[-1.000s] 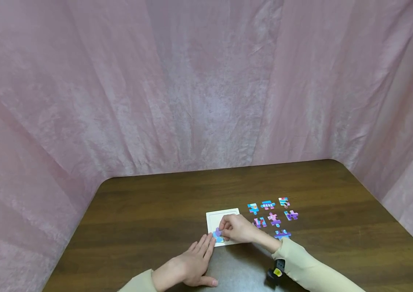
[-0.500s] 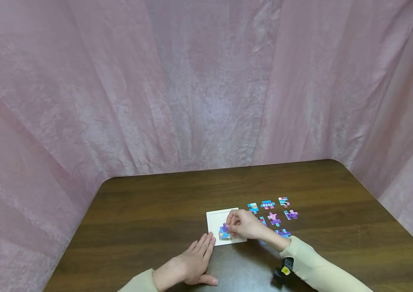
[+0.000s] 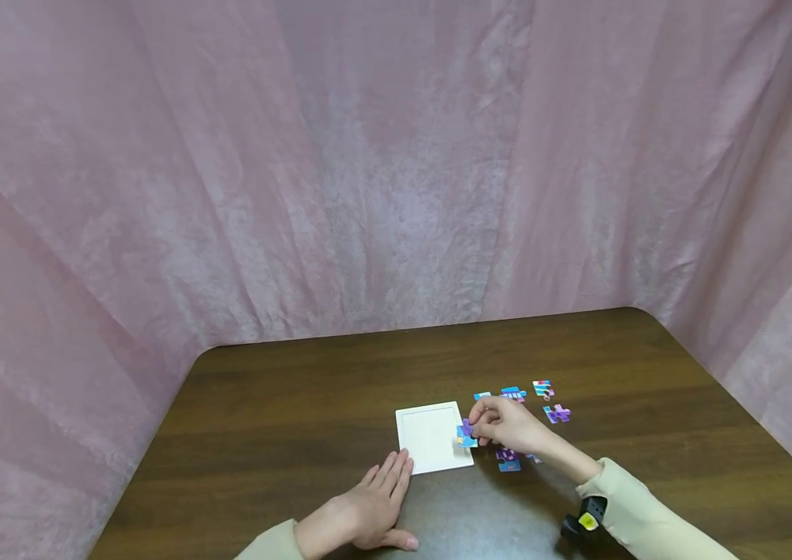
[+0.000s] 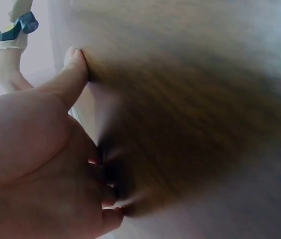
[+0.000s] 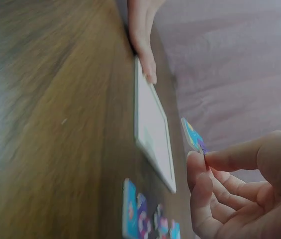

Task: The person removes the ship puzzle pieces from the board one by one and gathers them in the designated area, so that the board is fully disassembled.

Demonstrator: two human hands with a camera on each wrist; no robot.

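Observation:
My right hand [image 3: 508,425] pinches a blue and purple jigsaw piece [image 3: 467,435] between thumb and forefinger. In the right wrist view that puzzle piece [image 5: 193,136] is held up off the table, tilted, beyond the fingertips. It hangs over the right edge of a white square puzzle tray [image 3: 431,437], whose inside is bare. My left hand [image 3: 376,502] lies with straight fingers on the table, its fingertips touching the tray's lower left corner. The left wrist view shows this left hand [image 4: 36,164] from the palm side, fingertips partly hidden.
Several loose jigsaw pieces [image 3: 558,413] lie to the right of the tray, some hidden behind the right hand. The brown wooden table [image 3: 284,412] ends at a pink curtain [image 3: 396,171]. A black device with a yellow mark [image 3: 588,517] sits at the right wrist.
My right hand has lifted the jigsaw piece from the tray's lower left corner and carried it right, to the tray's right edge. The left hand has stayed in place.

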